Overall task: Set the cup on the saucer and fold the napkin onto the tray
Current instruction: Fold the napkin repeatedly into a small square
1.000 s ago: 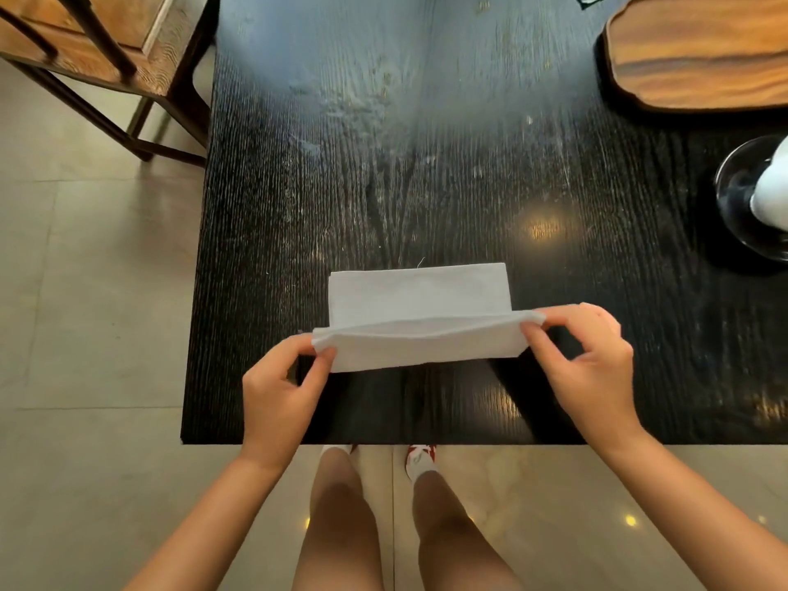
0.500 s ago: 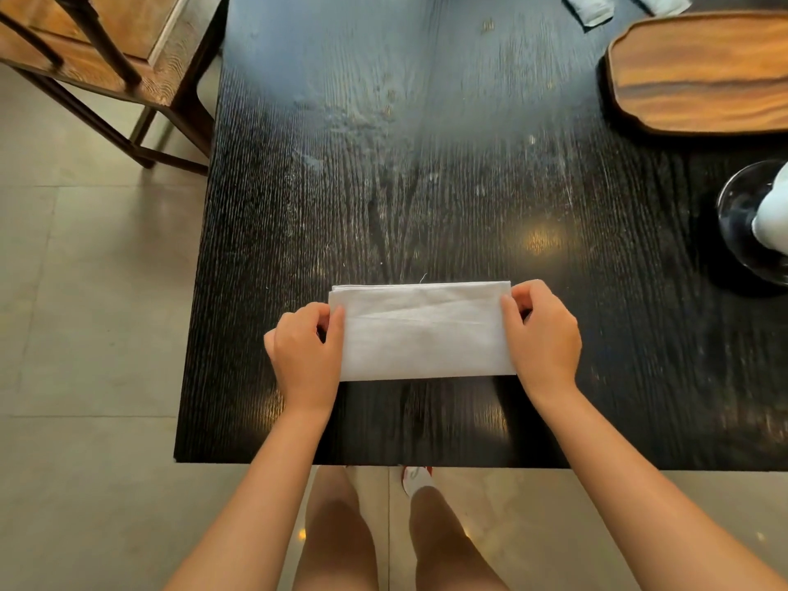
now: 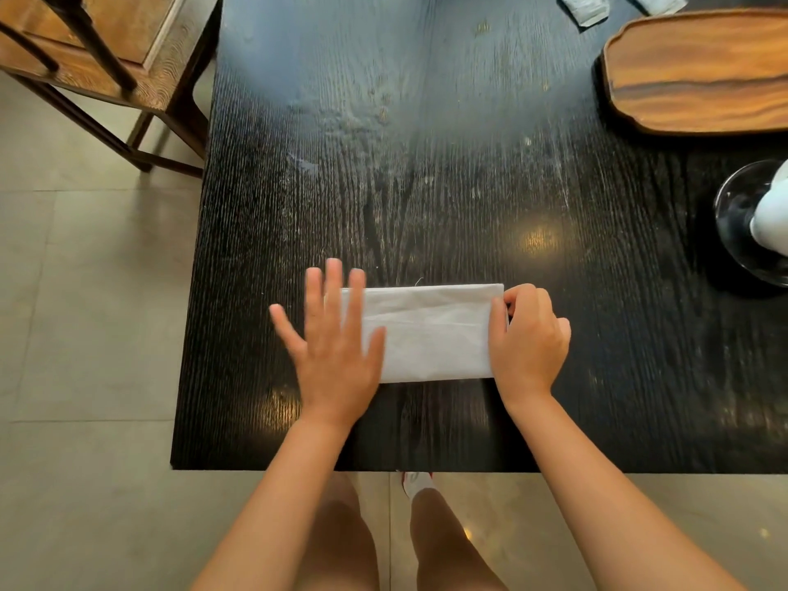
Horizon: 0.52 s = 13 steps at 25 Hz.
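The white napkin (image 3: 430, 334) lies folded on the black table (image 3: 426, 164), near the front edge. The left hand (image 3: 337, 347) lies flat over its left end, fingers straight and blurry. The right hand (image 3: 528, 339) pinches the right end with curled fingers. The wooden tray (image 3: 699, 74), glass saucer (image 3: 737, 223) and white cup (image 3: 774, 211) on it are cut off at the right edge.
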Tool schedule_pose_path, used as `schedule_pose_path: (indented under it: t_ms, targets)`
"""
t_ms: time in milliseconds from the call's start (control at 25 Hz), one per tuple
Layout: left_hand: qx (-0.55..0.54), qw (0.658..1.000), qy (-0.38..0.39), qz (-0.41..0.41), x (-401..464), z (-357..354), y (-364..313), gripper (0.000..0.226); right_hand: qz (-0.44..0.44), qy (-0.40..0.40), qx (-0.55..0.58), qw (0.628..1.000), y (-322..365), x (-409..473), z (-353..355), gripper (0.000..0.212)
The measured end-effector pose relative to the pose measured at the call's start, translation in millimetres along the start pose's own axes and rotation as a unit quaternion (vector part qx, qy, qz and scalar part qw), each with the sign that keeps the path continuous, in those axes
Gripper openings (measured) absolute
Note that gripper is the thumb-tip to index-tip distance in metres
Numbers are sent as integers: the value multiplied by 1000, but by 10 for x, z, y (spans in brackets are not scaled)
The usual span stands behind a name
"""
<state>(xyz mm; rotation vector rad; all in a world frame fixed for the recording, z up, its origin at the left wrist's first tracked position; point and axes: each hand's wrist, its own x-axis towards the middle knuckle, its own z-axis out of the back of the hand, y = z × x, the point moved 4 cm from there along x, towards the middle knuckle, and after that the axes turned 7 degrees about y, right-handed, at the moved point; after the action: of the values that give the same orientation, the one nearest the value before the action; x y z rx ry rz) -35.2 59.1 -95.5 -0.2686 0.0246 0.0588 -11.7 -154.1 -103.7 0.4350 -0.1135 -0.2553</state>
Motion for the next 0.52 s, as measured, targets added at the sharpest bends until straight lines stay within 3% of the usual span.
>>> schedule_pose_path:
  t_ms: [80, 160, 240, 320, 400, 520]
  targets:
    - [50, 995, 61, -53, -20, -150, -50, 61, 13, -2, 8, 1000, 10, 0, 14, 14]
    - [61, 994, 88, -27, -2, -242, 29, 61, -3, -7, 30, 1000, 25, -15, 54, 7]
    - [72, 993, 91, -10, 8, -265, 56, 61, -13, -12, -2, 1000, 129, -83, 76, 28]
    - [77, 993, 92, -10, 8, -261, 32, 61, 81, 22, -58, 995, 394, -189, 13, 47]
    - [76, 993, 88, -14, 8, -262, 22, 60, 199, 114, -97, 968, 641, -331, -211, 54]
    - [78, 993, 84, -17, 15, -264, 45, 59, 262, 204, -140, 933, 679, -367, -468, 57]
